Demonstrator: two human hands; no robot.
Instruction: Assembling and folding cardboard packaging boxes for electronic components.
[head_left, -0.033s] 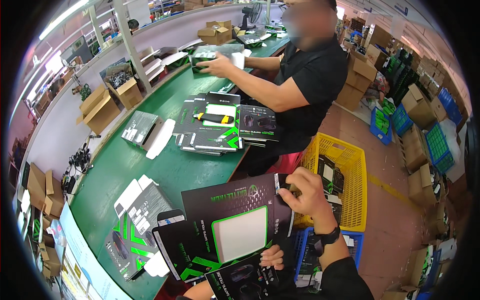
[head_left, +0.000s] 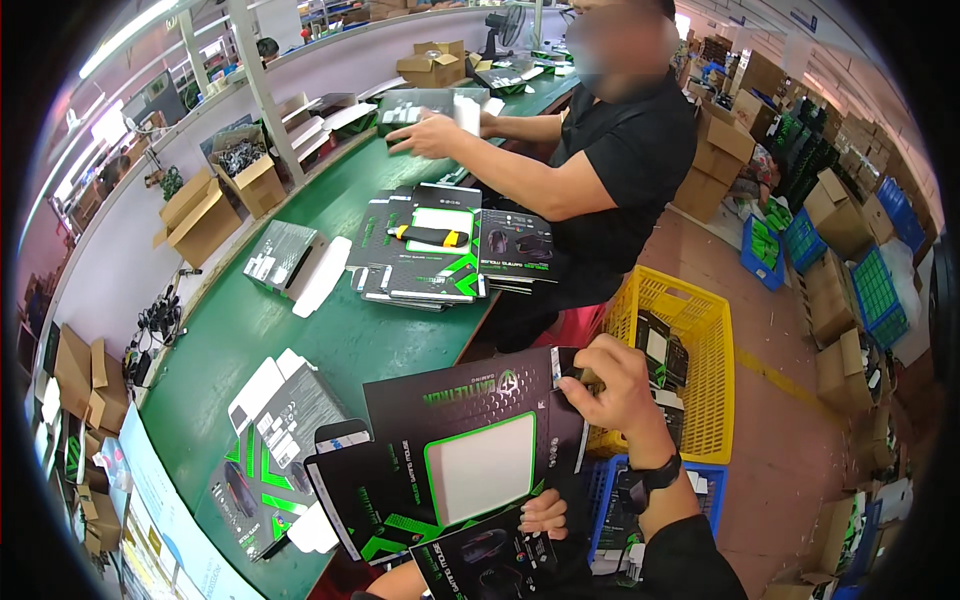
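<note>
A flattened black-and-green printed carton (head_left: 400, 410) with a white window panel stands tilted in front of me. My right hand (head_left: 608, 385) pinches its upper right corner flap, beside a small pale strip (head_left: 557, 368). My left hand (head_left: 543, 513) reaches from below, fingers curled over the carton's lower part, and most of that hand is hidden behind the panels. To the left on the table, partly opened cartons (head_left: 300, 410) of the same print lie with white flaps out.
The green table (head_left: 390, 345) bears a carton stack (head_left: 415, 275) topped by a yellow-and-black cutter (head_left: 432, 237), and a folded box (head_left: 283, 257). Across from me a co-worker (head_left: 620, 160) handles a box (head_left: 400, 108). A yellow crate (head_left: 715, 370) and blue crate (head_left: 712, 490) stand at right.
The co-worker's hands and the box in them have shifted slightly. My own hands and the carton look unmoved.
</note>
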